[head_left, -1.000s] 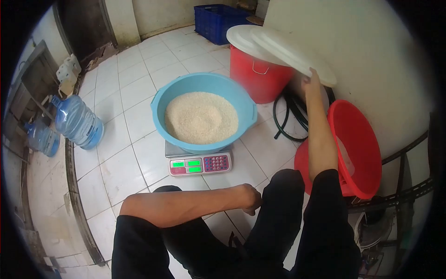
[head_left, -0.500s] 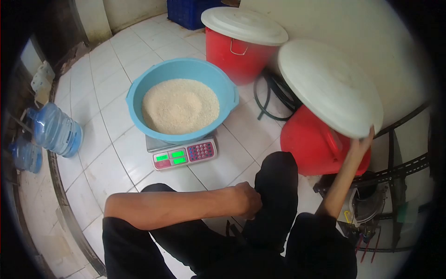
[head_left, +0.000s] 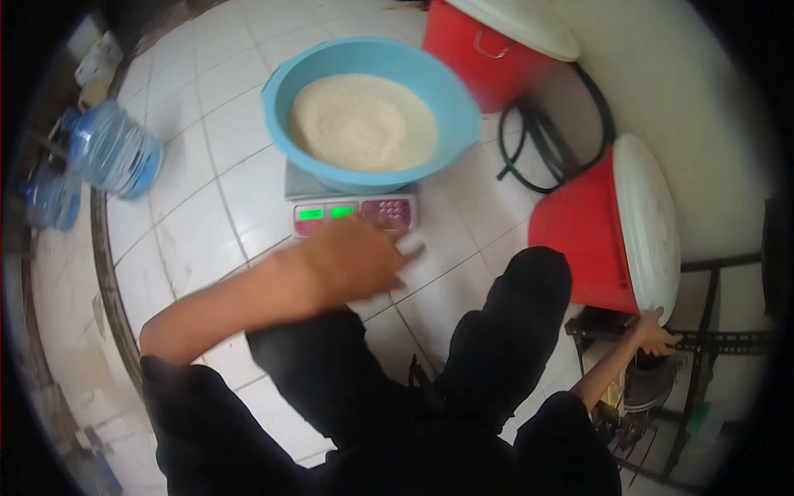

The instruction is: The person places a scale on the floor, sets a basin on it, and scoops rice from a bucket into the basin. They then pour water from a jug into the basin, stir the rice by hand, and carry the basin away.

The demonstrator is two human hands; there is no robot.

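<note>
My left hand, blurred by motion, is held above the floor in front of the digital scale, with its fingers apart and nothing seen in them. On the scale stands a light blue basin holding pale rice-like grains. My right hand is at the lower edge of a white lid, its fingers spread and a fingertip at the rim. That lid covers the mouth of a red bucket. Part of the scale's front is hidden behind my left hand.
Another red bucket with a white lid stands at the back. A dark green hose lies coiled between the buckets. Blue water jugs are at the left. A black metal rack stands at the right, beside my arm.
The near lid has swung from a slanted position down onto the bucket's mouth. My right hand's fingers have spread at its rim. My left hand has moved from my knee towards the scale. The view has shifted.
</note>
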